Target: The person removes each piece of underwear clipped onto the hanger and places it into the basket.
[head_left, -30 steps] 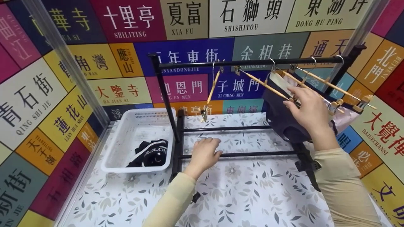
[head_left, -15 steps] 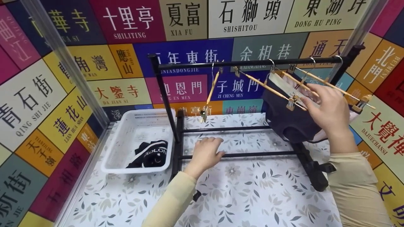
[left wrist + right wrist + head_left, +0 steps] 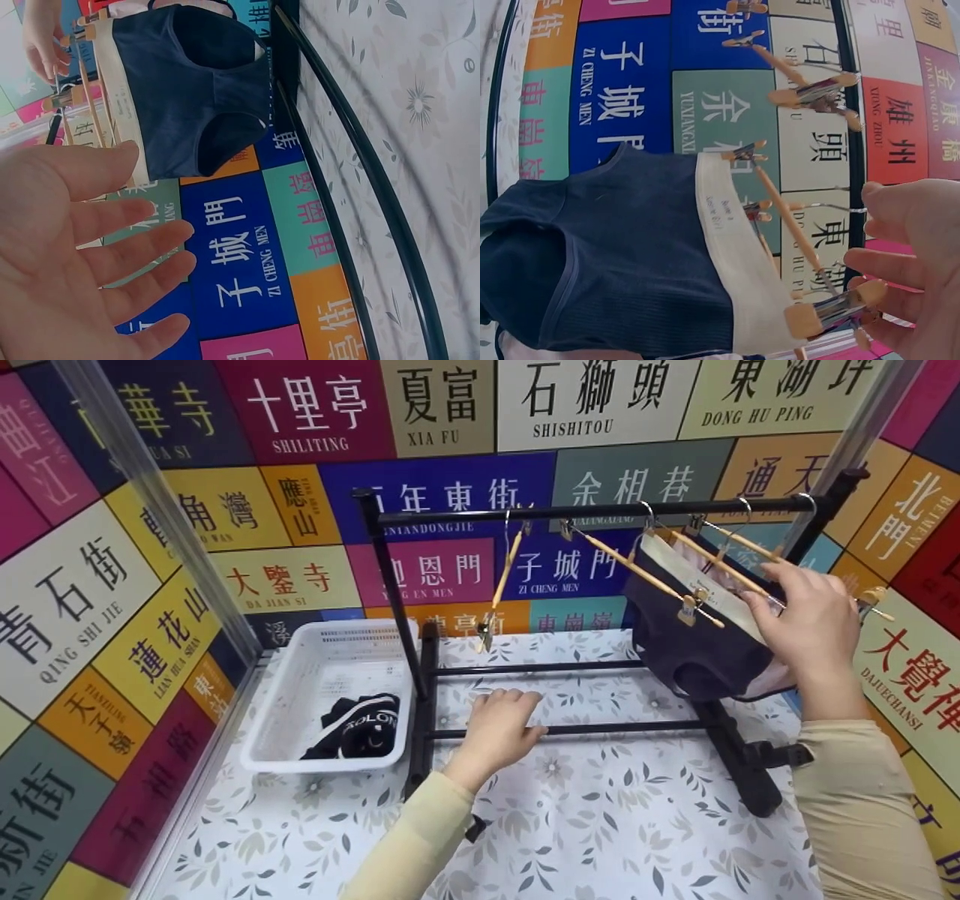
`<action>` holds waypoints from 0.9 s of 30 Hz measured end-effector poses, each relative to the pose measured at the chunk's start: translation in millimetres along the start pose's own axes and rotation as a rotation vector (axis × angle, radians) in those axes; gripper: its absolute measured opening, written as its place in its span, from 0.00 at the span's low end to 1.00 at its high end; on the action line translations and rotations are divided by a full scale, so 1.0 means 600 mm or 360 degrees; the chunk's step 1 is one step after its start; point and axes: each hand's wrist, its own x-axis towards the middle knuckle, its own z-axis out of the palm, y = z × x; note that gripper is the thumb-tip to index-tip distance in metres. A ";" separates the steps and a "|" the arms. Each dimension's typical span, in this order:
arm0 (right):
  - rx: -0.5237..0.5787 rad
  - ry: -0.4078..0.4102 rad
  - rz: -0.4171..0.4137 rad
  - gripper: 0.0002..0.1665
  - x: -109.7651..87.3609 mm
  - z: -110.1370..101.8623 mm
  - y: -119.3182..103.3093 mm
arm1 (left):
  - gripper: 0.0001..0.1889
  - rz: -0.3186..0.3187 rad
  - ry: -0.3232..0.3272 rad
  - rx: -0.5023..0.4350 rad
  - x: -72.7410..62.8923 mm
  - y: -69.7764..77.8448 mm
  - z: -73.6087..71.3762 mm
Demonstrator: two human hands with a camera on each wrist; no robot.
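Navy briefs (image 3: 690, 637) with a cream waistband hang from a wooden clip hanger (image 3: 630, 561) on the black rack. My right hand (image 3: 814, 626) is at the right part of the rack, among the hangers behind the briefs. In the right wrist view its fingers (image 3: 885, 262) are apart, close beside a wooden clip (image 3: 836, 309) at the waistband. My left hand (image 3: 499, 735) is held low in front of the rack, holding nothing; the left wrist view shows its fingers (image 3: 150, 255) spread and relaxed. Pink fabric (image 3: 776, 679) shows partly behind the briefs.
A white basket (image 3: 259, 720) at the left contains black clothing (image 3: 367, 727) with white lettering. A hanger without clothing (image 3: 504, 577) hangs near the left end of the rack's top rail (image 3: 450, 517). Two lower bars (image 3: 600, 728) span the rack above a flowered tablecloth (image 3: 555, 825).
My right hand has moved right, away from the front hanger's clip, which now shows on the cream waistband. My left hand has shifted slightly to the right.
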 end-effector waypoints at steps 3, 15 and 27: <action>-0.0041 -0.0066 0.0038 0.27 0.003 0.002 0.008 | 0.24 0.0015 0.0002 0.0024 -0.001 0.004 0.002; -0.0117 -0.0228 0.0147 0.28 0.007 0.007 0.024 | 0.24 0.0020 -0.0018 0.0021 -0.001 0.016 0.012; -0.0083 -0.0240 0.0234 0.18 0.006 0.008 0.031 | 0.24 0.0020 -0.0027 0.0043 0.004 0.021 0.027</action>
